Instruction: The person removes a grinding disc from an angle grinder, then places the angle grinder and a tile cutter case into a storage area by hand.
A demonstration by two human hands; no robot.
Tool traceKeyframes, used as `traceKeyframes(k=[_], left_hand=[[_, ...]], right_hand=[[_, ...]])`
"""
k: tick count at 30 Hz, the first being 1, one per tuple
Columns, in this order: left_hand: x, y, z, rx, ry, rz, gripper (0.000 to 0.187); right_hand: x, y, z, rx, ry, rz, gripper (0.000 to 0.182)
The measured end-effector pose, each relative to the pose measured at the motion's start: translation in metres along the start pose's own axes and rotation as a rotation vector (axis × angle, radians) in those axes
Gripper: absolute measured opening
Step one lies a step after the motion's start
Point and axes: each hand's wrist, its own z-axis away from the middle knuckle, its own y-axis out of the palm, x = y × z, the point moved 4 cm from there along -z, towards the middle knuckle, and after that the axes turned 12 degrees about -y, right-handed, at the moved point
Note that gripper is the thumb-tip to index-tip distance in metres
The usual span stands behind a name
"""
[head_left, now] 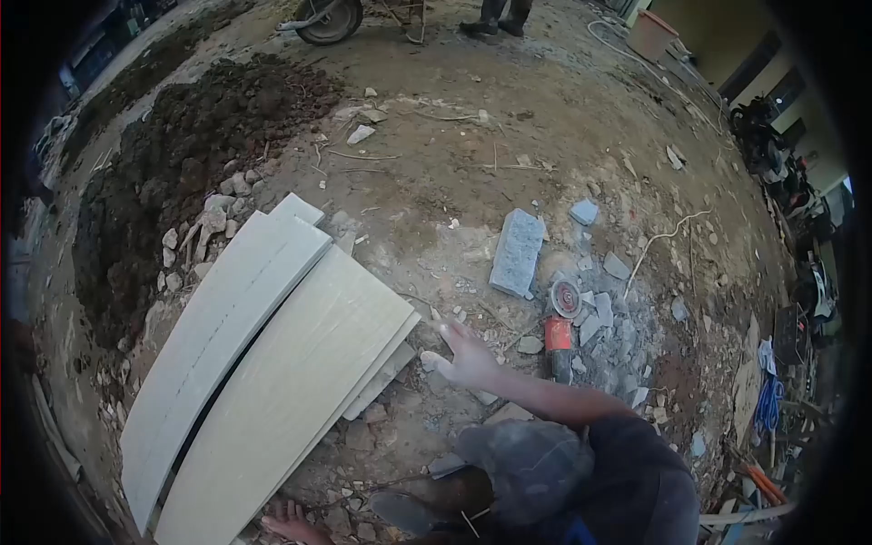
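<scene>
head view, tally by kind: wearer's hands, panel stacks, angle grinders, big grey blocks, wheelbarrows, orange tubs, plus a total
Left hand, right hand: 2 hands
Left panel stack, right panel stack: 2 stacks
Angle grinder: 1
Big grey block: 1
Wheelbarrow, partly visible: 1
Orange tub: 1
Total: 8

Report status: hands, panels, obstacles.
Right hand open, beside the pale panels; left hand by their near end. Panels in two piles, side by side. Angle grinder and grey block lie right of panels, not touching them.
</scene>
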Motion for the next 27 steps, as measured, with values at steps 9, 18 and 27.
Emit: traceKeyframes(k=[9, 18, 27], left_hand=[[-0.022, -0.035, 0.045, 0.24, 0.258, -1.076, 0.061], [-0.236, 0.084, 0.301, 0.501, -0.341, -1.248, 0.04], [-0.094, 0.206, 0.368, 0.787, 0.425, -2.131, 0.049]], right_hand=[[-0.012, -0.11, 0.219, 0.339, 0.667, -0.091, 0.056], [0.169, -0.215, 0.592, 0.25, 1.466, -0.248, 0.043], [0.115, -0.257, 0.626, 0.266, 1.386, -0.244, 0.042]])
